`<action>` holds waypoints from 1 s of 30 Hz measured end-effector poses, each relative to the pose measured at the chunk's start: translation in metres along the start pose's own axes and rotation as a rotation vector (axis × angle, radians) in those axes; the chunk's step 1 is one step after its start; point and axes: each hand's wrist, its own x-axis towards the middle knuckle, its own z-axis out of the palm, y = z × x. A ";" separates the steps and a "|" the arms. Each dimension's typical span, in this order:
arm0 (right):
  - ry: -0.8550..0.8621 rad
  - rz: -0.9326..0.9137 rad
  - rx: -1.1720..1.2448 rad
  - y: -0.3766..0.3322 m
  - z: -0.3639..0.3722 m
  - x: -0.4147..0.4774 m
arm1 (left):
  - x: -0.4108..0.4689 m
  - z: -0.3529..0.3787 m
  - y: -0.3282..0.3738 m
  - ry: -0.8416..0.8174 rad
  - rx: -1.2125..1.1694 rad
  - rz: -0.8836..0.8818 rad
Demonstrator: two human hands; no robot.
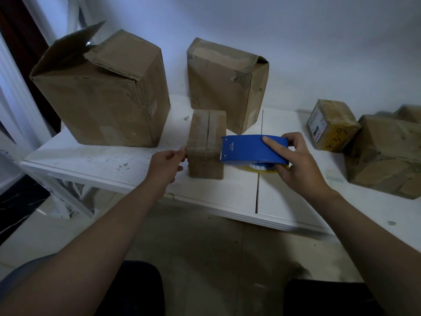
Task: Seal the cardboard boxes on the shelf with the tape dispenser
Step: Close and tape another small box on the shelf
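White shelf [91, 160] seen from above, left to right; far left, a tall cardboard box [102, 99] with one top flap raised and torn; left hand [165, 166] with fingertips against the left face of the small box [206, 144], its grip not readable, pinching or merely touching; the small box stands near the shelf's front edge, brown and scuffed, a dark seam running down the middle of its top; behind it, a crumpled mid-sized box [227, 87] with flaps folded shut; the blue tape dispenser [246, 149] lies level, toothed end at the small box's upper right edge, pale roll [262, 168] showing beneath; right hand [298, 165] grips the dispenser's body, forefinger along its side; further right, a labelled box [330, 124] with yellow writing, touching a larger box [385, 160].
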 end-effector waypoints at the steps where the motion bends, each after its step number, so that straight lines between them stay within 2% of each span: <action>1: 0.003 0.000 0.005 0.000 0.000 0.000 | -0.001 -0.002 0.001 -0.015 0.016 0.003; 7: 0.003 0.040 0.061 -0.003 0.008 -0.002 | -0.006 -0.013 -0.004 -0.030 0.158 0.039; 13: -0.004 0.045 0.055 -0.002 0.014 0.000 | 0.005 -0.009 -0.008 -0.009 0.235 0.179; 14: -0.003 0.041 0.053 -0.003 0.014 -0.001 | 0.007 -0.008 -0.008 -0.016 0.243 0.166; 17: -0.002 0.035 0.057 -0.004 0.014 -0.001 | 0.009 -0.007 -0.006 -0.038 0.225 -0.036; 18: -0.003 0.032 0.054 -0.004 0.014 -0.001 | 0.011 -0.007 -0.006 -0.010 0.202 -0.043; 22: -0.012 0.006 0.025 -0.004 0.017 0.000 | 0.011 0.003 0.009 0.211 0.162 0.192; 27: -0.028 -0.001 0.036 -0.004 0.022 -0.001 | 0.004 0.037 0.030 0.109 0.132 0.121; 30: -0.031 -0.008 0.037 -0.002 0.023 -0.002 | 0.010 0.041 0.025 0.141 0.126 0.075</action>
